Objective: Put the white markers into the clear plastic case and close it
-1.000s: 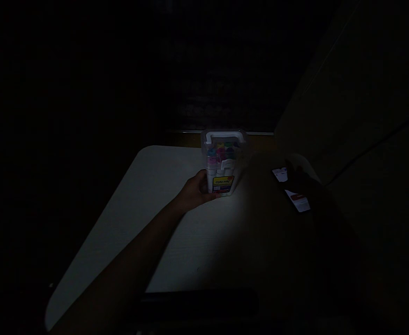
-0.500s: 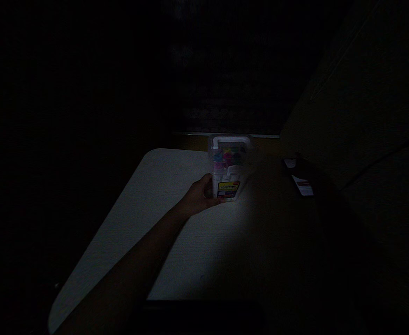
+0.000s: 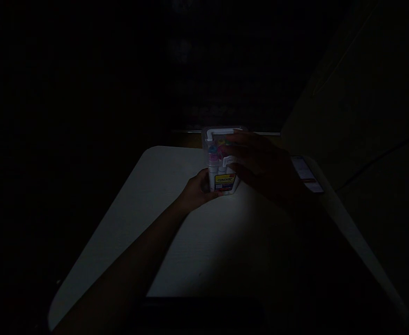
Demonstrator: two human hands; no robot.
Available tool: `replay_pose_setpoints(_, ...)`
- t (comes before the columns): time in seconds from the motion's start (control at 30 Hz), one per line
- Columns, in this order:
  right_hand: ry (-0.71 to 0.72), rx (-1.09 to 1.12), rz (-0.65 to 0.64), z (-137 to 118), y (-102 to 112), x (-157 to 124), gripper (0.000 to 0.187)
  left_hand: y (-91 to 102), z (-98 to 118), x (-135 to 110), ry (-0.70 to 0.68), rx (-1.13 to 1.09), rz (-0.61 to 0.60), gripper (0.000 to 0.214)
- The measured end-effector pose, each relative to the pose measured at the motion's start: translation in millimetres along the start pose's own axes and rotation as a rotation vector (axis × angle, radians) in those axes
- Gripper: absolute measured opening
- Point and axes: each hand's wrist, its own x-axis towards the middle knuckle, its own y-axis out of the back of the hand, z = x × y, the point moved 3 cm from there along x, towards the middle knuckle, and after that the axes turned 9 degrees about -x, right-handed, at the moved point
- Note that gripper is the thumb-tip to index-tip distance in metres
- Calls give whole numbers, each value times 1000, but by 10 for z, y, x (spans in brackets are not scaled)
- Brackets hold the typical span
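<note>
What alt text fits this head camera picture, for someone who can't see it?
In a very dark room, a left hand grips the foot of a clear marker case standing on a white table; the shadowed right hand reaches its side.

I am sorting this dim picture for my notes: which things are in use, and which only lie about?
In use: marker case, held low by the left hand; right hand at its upper part.
Lying about: flat phone-like thing on the white table, at right.
</note>
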Motion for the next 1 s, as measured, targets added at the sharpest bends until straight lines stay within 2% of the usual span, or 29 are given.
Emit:
replay_pose_setpoints(0.07, 65, -85, 44, -48, -58, -13, 28, -10, 1, -1, -10, -43, -18, 69)
replay_pose_setpoints(0.13, 73, -118, 98, -24, -103, -42, 27, -20, 13, -3, -1, -84, -29, 68)
replay_pose_setpoints(0.2, 38, -102, 119, 13, -132, -67, 26, -22, 27, -6, 18, -94, -14, 68)
replay_pose_setpoints(0.4, -52, -39, 77, 35, -146, -108, 25, -12, 6, 1, 34, -118, 4, 67)
replay_pose_setpoints(0.6, 12, 30, 240, 24, -143, -129, 19, -3, -36, 16, 30, -111, 8, 69)
replay_pose_setpoints(0.77, -118, 101, 222, -27, -124, -89, 15, -7, -17, 8, 44, -117, 13, 70)
replay_pose_setpoints(1.0, -113, 137, 223, -25, -106, -68, 10, -1, -30, 17, 28, -108, 10, 70)
